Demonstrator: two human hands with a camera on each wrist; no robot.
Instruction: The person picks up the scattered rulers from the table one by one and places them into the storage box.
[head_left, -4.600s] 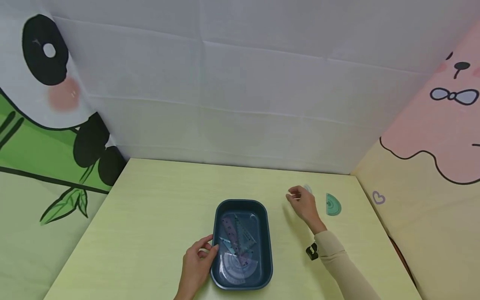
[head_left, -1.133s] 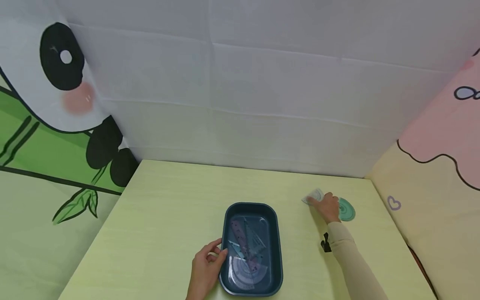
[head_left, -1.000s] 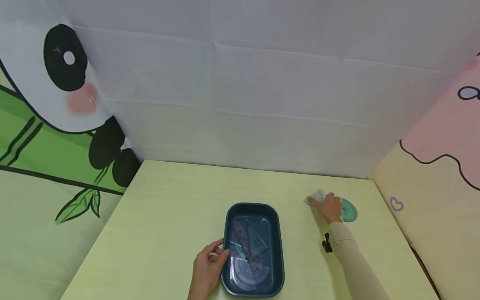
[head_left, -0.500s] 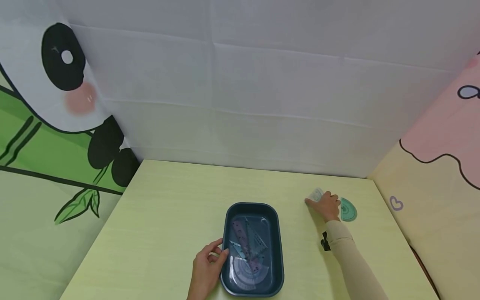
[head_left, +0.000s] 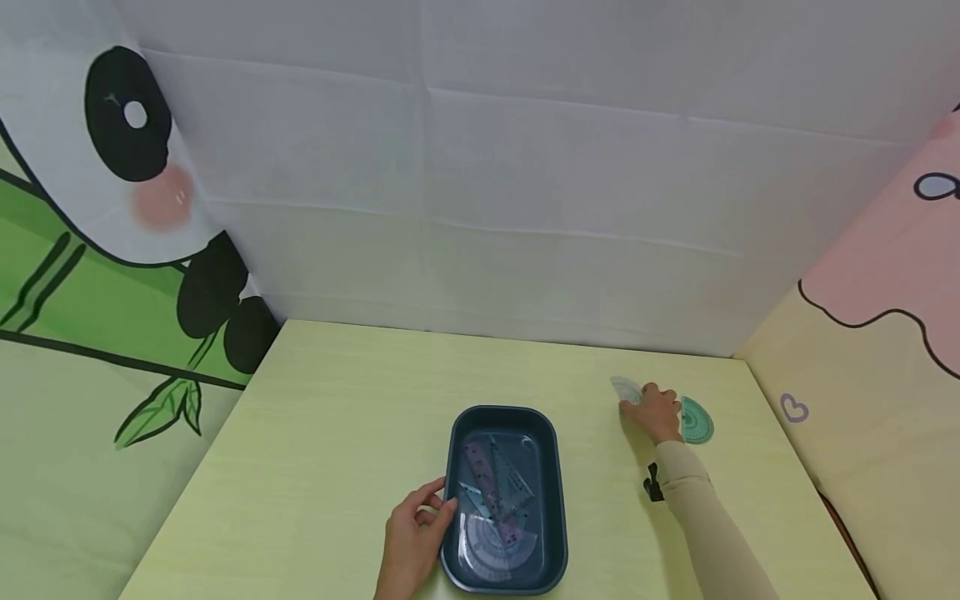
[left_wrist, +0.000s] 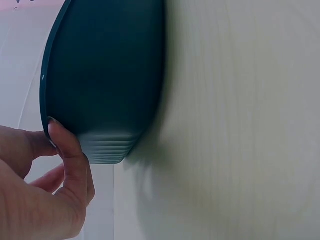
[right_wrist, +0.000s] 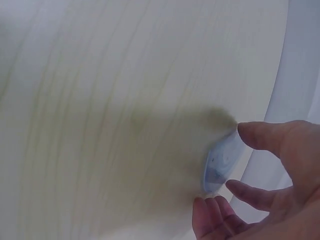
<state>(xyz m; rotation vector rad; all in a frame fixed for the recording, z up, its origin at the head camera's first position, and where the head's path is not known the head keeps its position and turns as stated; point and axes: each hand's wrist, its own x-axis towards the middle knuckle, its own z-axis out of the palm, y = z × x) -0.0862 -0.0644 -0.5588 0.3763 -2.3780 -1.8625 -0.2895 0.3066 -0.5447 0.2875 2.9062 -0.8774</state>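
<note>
In the head view a dark blue tray (head_left: pixel 561 500) holds a purple ruler (head_left: pixel 482 467), a triangle ruler (head_left: pixel 513 483) and a clear protractor (head_left: pixel 487 554). My left hand (head_left: pixel 412 533) pinches the tray's left rim; the left wrist view shows thumb and finger of that hand (left_wrist: pixel 55 180) on the tray's rim (left_wrist: pixel 44 85). My right hand (head_left: pixel 656 412) is at a small clear protractor (head_left: pixel 625 388) on the table. In the right wrist view the fingers of the hand (right_wrist: pixel 275 175) surround that piece (right_wrist: pixel 220 160), thumb and fingertips at its edges.
A green protractor (head_left: pixel 697 421) lies just right of my right hand on the pale yellow table (head_left: pixel 337 417). A white cloth wall (head_left: pixel 525 208) stands behind the table, with printed cartoon cloths on both sides.
Since the earliest frame my right hand has moved right and down to the small clear protractor, which has turned slightly under the fingers. My left hand still holds the tray.
</note>
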